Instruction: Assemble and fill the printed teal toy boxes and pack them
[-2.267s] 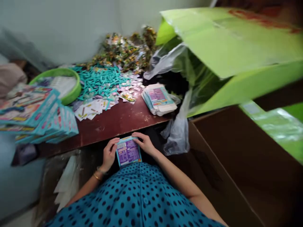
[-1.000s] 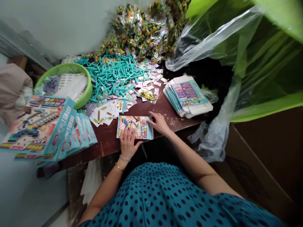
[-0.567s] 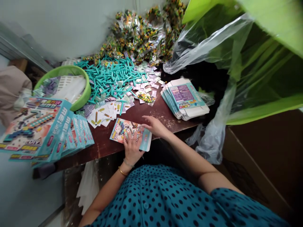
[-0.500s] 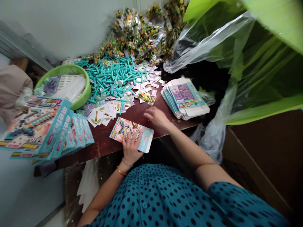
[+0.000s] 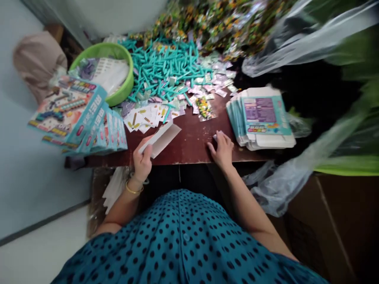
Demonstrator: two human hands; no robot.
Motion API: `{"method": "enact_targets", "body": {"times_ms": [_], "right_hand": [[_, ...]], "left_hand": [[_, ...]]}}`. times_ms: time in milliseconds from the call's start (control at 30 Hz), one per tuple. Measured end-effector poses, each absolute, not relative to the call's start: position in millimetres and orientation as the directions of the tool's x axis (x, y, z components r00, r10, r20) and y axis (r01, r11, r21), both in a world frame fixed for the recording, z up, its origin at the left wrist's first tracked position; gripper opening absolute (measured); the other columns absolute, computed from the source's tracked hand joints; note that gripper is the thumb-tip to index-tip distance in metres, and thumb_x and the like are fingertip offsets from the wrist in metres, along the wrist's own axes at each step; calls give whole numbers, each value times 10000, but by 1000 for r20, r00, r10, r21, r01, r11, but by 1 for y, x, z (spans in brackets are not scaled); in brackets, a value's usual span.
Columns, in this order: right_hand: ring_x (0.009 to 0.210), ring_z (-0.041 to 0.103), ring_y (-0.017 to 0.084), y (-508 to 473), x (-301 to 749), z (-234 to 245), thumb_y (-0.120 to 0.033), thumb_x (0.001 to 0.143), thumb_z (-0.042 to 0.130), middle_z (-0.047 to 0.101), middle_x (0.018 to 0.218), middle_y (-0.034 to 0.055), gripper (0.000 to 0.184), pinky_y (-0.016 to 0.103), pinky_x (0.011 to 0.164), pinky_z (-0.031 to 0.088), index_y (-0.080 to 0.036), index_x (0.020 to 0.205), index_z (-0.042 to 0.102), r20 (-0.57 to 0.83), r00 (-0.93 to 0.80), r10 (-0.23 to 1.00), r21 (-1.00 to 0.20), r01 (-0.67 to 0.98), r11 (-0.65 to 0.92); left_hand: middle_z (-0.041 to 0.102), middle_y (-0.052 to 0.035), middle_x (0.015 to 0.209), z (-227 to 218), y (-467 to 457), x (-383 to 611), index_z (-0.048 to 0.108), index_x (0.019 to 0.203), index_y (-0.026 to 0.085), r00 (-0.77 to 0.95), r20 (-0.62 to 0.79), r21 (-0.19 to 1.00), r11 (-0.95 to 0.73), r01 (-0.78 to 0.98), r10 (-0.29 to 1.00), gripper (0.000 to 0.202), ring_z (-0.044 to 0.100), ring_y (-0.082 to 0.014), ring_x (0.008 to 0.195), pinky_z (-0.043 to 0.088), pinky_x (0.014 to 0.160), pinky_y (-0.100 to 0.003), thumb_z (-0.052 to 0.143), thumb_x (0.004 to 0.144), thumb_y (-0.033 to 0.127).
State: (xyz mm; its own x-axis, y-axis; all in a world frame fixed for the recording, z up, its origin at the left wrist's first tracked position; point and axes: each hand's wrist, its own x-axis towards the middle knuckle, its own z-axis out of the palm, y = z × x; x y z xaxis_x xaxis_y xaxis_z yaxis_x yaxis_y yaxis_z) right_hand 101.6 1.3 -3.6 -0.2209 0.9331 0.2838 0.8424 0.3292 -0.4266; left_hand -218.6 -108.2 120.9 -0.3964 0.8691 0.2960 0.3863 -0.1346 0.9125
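Observation:
My left hand [image 5: 143, 157] is closed around a small cardboard box [image 5: 166, 139], tilted up at the table's front edge. Its open end faces right and shows the pale inside. Over the tabletop to the right, my right hand [image 5: 222, 149] has its fingers curled around a small pale purple packet [image 5: 215, 137], only partly visible. Beyond the hands lie a clear bag of coloured beads [image 5: 205, 108] and printed cards [image 5: 145, 117]. A stack of flattened boxes [image 5: 260, 114] is just right of my right hand.
Filled boxes [image 5: 74, 114] stand at the left beside a green basket [image 5: 128, 83]. Turquoise sticks [image 5: 168, 63] and small packets [image 5: 220, 79] are heaped at the back, before many bead bags [image 5: 207, 23]. Clear plastic sheeting [image 5: 275, 193] hangs at the right.
The box has gone from lying flat under my left hand to being held up with its open end showing. My right hand has moved nearer the table edge and holds a small packet.

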Motion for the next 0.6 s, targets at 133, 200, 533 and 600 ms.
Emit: {"method": "enact_targets", "body": {"times_ms": [133,200,533,600], "right_hand": [[1476,402,372,-58,115,-8,-455,961,603,473,1591,162,673,605,1149,329,-208,1564,434,202,-461,864,-410,762,502],[1399,509,346,-66,119,-7,-370,980,578,591,1496,125,496,594,1110,393,-265,1465,573,204,-511,835,-471,696,542],[1167,688,256,-76,32,105,-272,1021,528,754,1229,35,344,477,981,567,-381,1288,715,582,-565,585,-610,172,774],[1202,668,258,-67,3,116,-303,1022,539,747,1250,45,326,481,1011,546,-350,1294,713,612,-639,466,-540,93,837]], "left_hand": [[765,-85,1173,121,-107,-213,747,1198,199,-359,299,913,-157,376,884,446,711,-240,1079,555,985,-333,520,1011,534],[765,-90,1182,124,-110,-211,747,1201,199,-349,306,912,-167,374,886,453,712,-244,1093,554,997,-344,513,1012,538],[775,-96,1160,124,-125,-181,778,1097,210,-172,441,843,-341,415,881,375,699,-258,1157,504,1089,-436,522,1022,473],[776,-95,1143,124,-127,-187,772,1101,195,-259,408,866,-281,413,876,390,714,-248,1102,540,1026,-398,533,1015,491]]}}
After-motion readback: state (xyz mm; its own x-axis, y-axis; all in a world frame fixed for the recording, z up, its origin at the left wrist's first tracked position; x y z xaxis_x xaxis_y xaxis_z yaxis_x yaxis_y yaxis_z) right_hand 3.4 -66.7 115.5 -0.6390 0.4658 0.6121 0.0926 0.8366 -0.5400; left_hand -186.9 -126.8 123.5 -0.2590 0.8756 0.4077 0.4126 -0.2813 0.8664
